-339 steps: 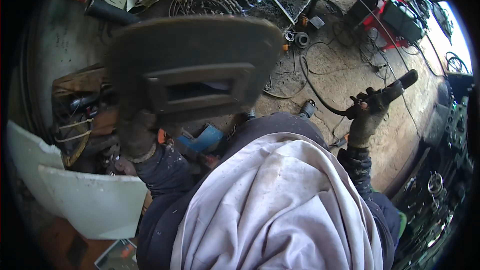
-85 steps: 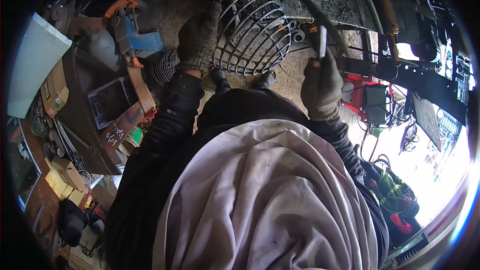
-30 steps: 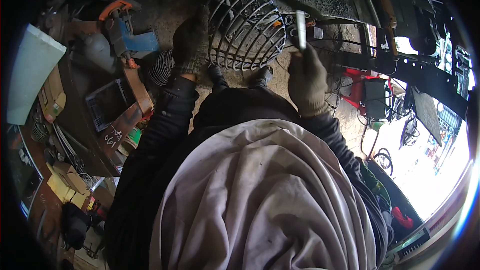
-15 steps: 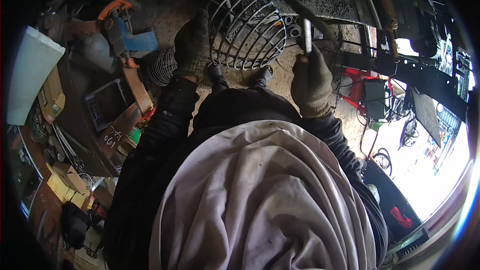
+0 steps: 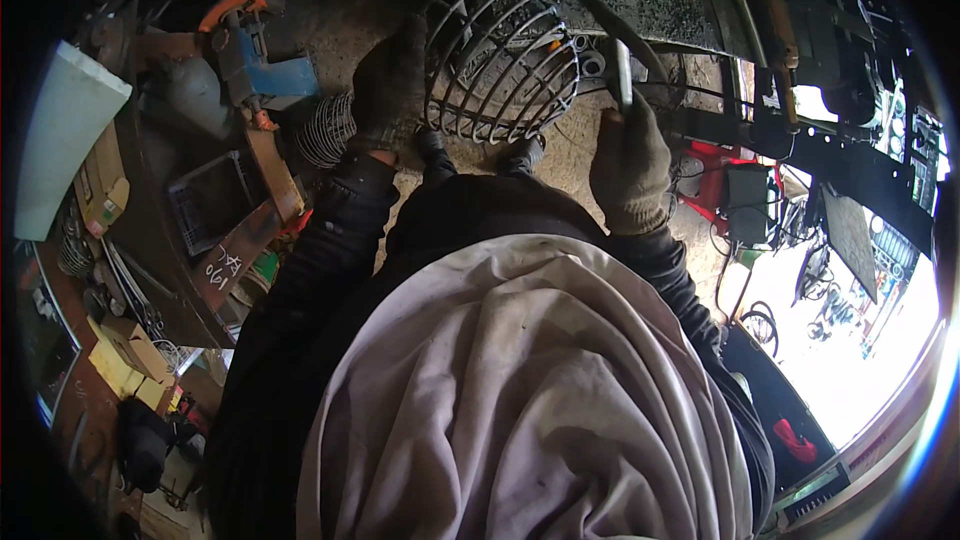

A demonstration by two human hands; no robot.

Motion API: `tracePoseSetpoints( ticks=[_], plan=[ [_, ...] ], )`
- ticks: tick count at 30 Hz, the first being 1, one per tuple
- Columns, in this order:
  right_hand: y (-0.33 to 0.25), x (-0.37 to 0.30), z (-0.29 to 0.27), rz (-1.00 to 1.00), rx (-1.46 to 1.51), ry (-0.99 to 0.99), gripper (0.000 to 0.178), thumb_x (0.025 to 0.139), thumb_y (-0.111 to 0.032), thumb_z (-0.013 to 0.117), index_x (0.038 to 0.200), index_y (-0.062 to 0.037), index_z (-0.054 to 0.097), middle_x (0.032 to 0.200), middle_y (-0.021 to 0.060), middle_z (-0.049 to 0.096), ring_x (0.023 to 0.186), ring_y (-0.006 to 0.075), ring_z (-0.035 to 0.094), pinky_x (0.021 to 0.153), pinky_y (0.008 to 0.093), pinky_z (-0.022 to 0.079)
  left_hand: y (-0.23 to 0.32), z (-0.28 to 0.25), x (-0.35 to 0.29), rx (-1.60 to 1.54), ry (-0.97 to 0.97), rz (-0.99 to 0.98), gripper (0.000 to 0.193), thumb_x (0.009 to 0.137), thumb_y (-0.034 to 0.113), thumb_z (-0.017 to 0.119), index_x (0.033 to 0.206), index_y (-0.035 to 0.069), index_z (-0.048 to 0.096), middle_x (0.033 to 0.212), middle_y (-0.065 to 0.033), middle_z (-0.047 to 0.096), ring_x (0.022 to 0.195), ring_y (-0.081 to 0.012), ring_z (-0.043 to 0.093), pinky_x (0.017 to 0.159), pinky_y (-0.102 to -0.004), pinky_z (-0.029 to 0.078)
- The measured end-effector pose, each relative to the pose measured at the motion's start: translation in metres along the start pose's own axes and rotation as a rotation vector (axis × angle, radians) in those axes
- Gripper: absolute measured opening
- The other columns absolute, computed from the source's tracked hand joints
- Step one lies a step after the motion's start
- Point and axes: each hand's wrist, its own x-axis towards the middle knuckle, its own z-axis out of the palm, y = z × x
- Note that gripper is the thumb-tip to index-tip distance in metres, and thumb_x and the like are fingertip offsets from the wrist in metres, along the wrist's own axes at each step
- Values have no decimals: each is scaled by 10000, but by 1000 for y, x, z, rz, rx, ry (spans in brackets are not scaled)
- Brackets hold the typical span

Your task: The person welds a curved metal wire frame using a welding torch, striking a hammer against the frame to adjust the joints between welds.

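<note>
A rounded cage of curved, parallel metal bars [image 5: 487, 119] stands upright ahead of me, over my feet. My left hand [image 5: 391, 85], in a dark, dirty work glove, is closed on its left edge; the fingertips are partly lost in shadow. To the right of the cage, my right hand [image 5: 631, 165], in a similar glove, grips a chipping hammer [image 5: 625, 76] by its bright metal handle. The long, dark, tapered hammer head slants across above that hand, apart from the cage bars as far as I can see.
A dark, grimy worktop [image 5: 660, 0] lies beyond the cage. To the left are a blue clamp-like tool [image 5: 262, 75], a coil of wire [image 5: 326, 130] and a crate [image 5: 208, 202]. A red machine with cables [image 5: 708, 180] stands on the right, near a bright opening.
Both hands, the cage and the hammer have shifted slightly to the right in the view. Both grips look the same as before.
</note>
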Motion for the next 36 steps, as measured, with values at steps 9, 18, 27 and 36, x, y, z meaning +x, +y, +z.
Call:
tracePoseSetpoints(
  ticks=[9,18,27,36],
  plan=[
    [4,-7,-5,101,-91,-76,300,995,-201,535,1237,-34,598,856,181,650,771,308,655,681,390,519,7,1,3,223,143,153,421,1049,390,468,1036,18,665,758,-183,619,709,-327,615,652,-410,472],
    [21,-23,-1,170,77,-72,300,1001,-161,534,1266,-52,622,737,18,600,652,96,572,619,269,482,17,-2,4,-404,157,-253,525,998,510,532,910,17,689,721,-127,633,686,-231,634,609,-387,449],
    [13,-18,1,91,-25,7,241,974,-198,569,1134,-23,614,830,208,648,726,408,650,610,453,508,-1,-2,-2,205,128,201,359,985,183,565,1314,40,554,901,-183,658,784,-325,654,681,-408,520],
    [10,-15,-2,17,-13,-39,277,975,-195,557,1206,-46,597,872,214,659,777,421,657,642,458,515,-7,4,-5,151,66,121,420,955,72,549,1371,72,485,930,-206,649,823,-356,653,687,-434,526]
  ],
)
